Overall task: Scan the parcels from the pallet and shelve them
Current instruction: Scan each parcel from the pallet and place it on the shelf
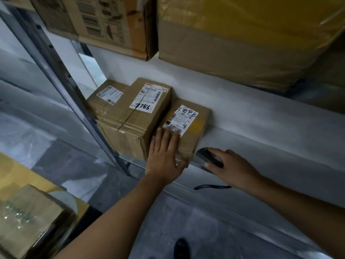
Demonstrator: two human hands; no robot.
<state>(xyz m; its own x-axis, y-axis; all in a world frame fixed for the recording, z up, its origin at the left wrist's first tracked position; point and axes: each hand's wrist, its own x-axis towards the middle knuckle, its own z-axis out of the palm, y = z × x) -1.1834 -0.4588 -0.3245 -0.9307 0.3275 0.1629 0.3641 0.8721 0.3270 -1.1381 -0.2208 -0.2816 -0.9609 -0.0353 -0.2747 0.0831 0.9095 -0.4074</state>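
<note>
Flat-fingered left hand (164,156) is seating one parcel (194,131) on the shelf (261,137), right hand (231,165) is gripping the scanner (207,157); another parcel (28,217) is waiting below.

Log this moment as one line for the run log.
step: shelving | left hand: flat on parcel | right hand: grips scanner | parcel: on shelf

light: dim and grey | shadow: cast far right under the big box (233,43) | blur: seen near left | edges: bent
</note>
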